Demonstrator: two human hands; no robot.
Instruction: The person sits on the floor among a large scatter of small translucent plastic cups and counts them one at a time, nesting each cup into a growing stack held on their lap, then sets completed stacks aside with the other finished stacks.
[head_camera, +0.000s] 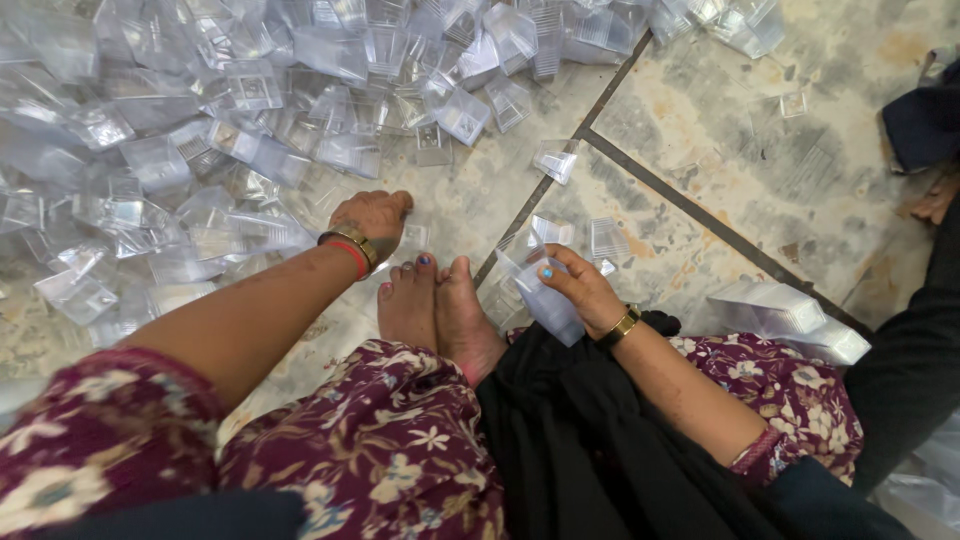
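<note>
— What's the right hand (580, 290) got?
— It grips a stack of clear plastic cups (540, 290) over her lap. Light, slippery, crushable; best held by the rims.
— And the left hand (375, 218)?
— Fingers curled down, reaching into the pile (200, 130) on the floor (800, 170); I can't tell if it grips any.

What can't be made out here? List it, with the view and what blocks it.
- Head view: the left hand reaches the pile of clear plastic boxes; its palm faces down, so whether its fingers grip one is hidden.
- Head view: the stack of clear boxes in the right hand cannot be counted; transparent layers merge.
- Head view: the pile is cut off by the top and left edges.
</note>
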